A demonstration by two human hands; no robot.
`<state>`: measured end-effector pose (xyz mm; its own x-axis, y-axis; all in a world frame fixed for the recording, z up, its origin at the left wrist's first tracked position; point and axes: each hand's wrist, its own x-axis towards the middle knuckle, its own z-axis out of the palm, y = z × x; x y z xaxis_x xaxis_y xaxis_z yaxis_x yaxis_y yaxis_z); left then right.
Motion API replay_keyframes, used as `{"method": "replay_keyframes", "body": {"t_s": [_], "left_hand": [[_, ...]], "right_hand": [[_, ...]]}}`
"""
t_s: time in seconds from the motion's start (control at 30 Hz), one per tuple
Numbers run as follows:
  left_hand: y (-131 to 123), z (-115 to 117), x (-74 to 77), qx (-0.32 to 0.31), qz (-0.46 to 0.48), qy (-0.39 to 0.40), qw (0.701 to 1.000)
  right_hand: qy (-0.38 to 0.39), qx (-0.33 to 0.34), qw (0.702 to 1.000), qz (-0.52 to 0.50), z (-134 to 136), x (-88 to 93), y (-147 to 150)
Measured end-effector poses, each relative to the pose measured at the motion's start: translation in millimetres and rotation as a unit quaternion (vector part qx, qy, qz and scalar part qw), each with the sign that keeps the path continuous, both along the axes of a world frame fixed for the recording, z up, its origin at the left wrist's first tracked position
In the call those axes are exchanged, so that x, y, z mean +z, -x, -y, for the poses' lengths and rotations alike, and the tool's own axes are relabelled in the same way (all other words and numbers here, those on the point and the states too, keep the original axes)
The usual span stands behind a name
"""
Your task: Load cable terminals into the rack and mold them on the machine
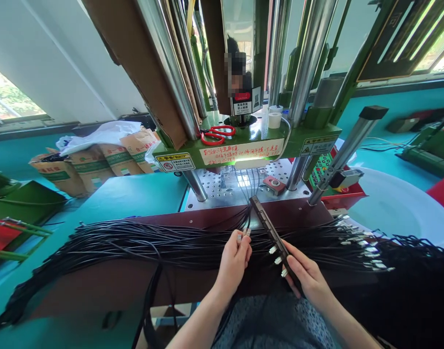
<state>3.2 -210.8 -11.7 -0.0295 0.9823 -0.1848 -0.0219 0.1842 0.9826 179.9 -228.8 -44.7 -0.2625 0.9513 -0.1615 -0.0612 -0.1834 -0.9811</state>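
My left hand is closed in a pinch on small cable connectors, with black cables running away from them. My right hand grips the near end of a long dark bar-shaped fixture, which slants up and away toward the machine. Several white-tipped connectors stick out from the fixture's left side, close to my right fingers. Beneath both hands lies a wide bundle of black cables across the brown bench top. Thin cables also reach from the fixture's far end toward the press.
Ahead stands a green press on steel columns, above a perforated metal plate. Red-handled scissors lie on its crosspiece. To the right are a red control box, a pale round tub and loose connector ends. Paper sacks stand left.
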Motion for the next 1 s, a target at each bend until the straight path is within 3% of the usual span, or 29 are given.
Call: {"method": "replay_keyframes", "body": {"t_s": [0.13, 0.33, 0.57, 0.87, 1.0], "left_hand": [[-4.7, -1.7, 4.2, -0.058, -0.011, 0.028, 0.998], [-4.4, -2.3, 10.6, -0.057, 0.034, 0.069, 0.995], [1.6, -1.2, 11.8, -0.074, -0.014, 0.056, 0.996], [9.0, -4.4, 2.0, -0.106, -0.062, 0.015, 0.992], [18.2, -4.4, 5.6, -0.088, -0.046, 0.001, 0.995]], "right_hand": [[-0.003, 0.033, 0.999, 0.008, -0.9, 0.8, -0.7], [-0.007, 0.075, 0.997, 0.02, -2.3, 2.4, -3.0], [-0.02, 0.072, 0.997, 0.036, -2.2, 2.0, -1.5], [-0.08, 0.102, 0.984, 0.126, -1.2, 9.5, 5.5], [-0.054, 0.095, 0.99, 0.093, -1.0, 7.4, 3.8]]}}
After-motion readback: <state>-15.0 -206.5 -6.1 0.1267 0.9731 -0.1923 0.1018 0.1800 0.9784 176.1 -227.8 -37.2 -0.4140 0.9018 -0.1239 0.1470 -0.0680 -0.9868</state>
